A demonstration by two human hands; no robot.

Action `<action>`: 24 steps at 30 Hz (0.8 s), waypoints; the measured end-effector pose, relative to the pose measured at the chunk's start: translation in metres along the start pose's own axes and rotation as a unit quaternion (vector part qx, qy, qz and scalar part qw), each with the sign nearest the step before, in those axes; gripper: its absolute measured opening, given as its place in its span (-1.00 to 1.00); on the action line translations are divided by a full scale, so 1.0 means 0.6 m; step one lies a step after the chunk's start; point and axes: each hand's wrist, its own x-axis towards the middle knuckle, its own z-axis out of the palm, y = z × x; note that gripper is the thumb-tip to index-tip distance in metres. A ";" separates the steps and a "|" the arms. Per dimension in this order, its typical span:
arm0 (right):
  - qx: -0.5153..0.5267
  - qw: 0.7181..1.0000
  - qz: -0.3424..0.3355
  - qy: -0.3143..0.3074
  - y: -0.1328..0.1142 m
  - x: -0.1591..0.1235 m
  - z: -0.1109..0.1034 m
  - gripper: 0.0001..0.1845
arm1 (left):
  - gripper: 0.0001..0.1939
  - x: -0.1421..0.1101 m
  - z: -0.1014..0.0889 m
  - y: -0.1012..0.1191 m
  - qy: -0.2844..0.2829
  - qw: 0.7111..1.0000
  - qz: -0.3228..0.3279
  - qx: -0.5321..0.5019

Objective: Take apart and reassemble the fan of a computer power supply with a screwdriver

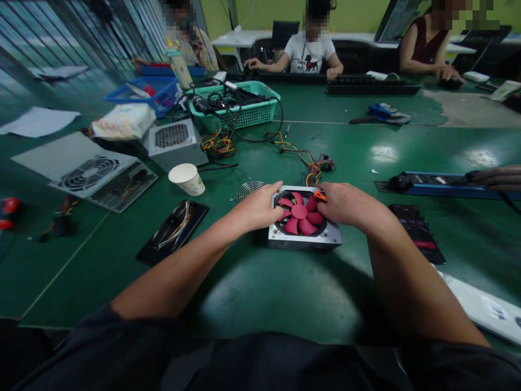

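Observation:
A computer power supply with a red fan facing up lies on the green table in front of me. My left hand is closed around its left side, the thumb by the fan's edge. On the opposite side my right hand grips the casing near its far right corner. A small orange and black piece shows at the right thumb; its kind I cannot make out. Behind the unit, its coloured cables trail away. A round wire fan grille lies just beyond my left hand.
To the left are a paper cup, a black tray, an opened metal casing and another power supply. A green basket of cables stands behind. At right lie a phone and a power strip. Several people sit opposite.

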 end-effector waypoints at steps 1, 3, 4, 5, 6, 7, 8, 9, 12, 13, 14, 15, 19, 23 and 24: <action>0.001 1.000 0.000 0.000 0.000 0.000 0.001 -0.60 | -0.21 0.000 0.001 -0.001 0.001 1.000 0.005 0.001; 0.005 1.000 0.000 0.000 0.002 0.001 0.003 -0.59 | -0.20 0.001 0.001 -0.003 -0.001 1.000 0.010 -0.001; 0.007 1.000 0.001 0.000 0.003 0.002 0.004 -0.59 | -0.19 0.001 0.001 -0.003 -0.003 1.000 0.009 -0.004; 0.008 1.000 0.002 0.001 0.004 0.003 0.005 -0.59 | -0.19 0.000 0.000 -0.003 -0.004 1.000 0.006 -0.007; 0.008 1.000 0.003 0.003 0.005 0.003 0.006 -0.58 | -0.19 0.000 0.000 -0.003 -0.005 1.000 0.001 -0.010; 0.010 1.000 0.003 0.005 0.005 0.004 0.007 -0.57 | -0.19 0.000 -0.001 -0.002 -0.006 1.000 -0.004 -0.012; 0.012 1.000 0.004 0.007 0.005 0.004 0.007 -0.56 | -0.19 -0.001 -0.002 -0.001 -0.008 1.000 -0.009 -0.013; 0.015 1.000 0.005 0.008 0.005 0.004 0.007 -0.55 | -0.19 -0.001 -0.003 0.000 -0.010 1.000 -0.011 -0.014; 0.020 1.000 -0.002 0.012 0.002 0.000 0.004 -0.54 | -0.20 -0.003 -0.007 0.006 -0.008 1.000 -0.013 -0.018; 0.021 1.000 -0.013 0.017 0.001 -0.003 0.002 -0.54 | -0.21 -0.003 -0.008 0.008 -0.005 1.000 -0.014 -0.021; 0.018 1.000 -0.016 0.020 0.000 -0.006 0.000 -0.55 | -0.22 -0.003 -0.009 0.010 -0.002 1.000 -0.018 -0.024; 0.015 1.000 -0.015 0.021 -0.002 -0.009 -0.001 -0.56 | -0.22 -0.003 -0.010 0.011 0.000 0.999 -0.021 -0.028; 0.007 1.000 -0.015 0.022 -0.004 -0.017 -0.005 -0.63 | -0.20 0.001 -0.013 0.012 0.005 0.998 -0.035 -0.043; 0.010 0.999 -0.018 0.025 -0.005 -0.019 -0.004 -0.64 | -0.19 0.002 -0.014 0.014 0.006 0.998 -0.045 -0.043; 0.011 0.999 -0.019 0.025 -0.005 -0.019 -0.004 -0.64 | -0.19 0.001 -0.014 0.014 0.006 0.998 -0.045 -0.043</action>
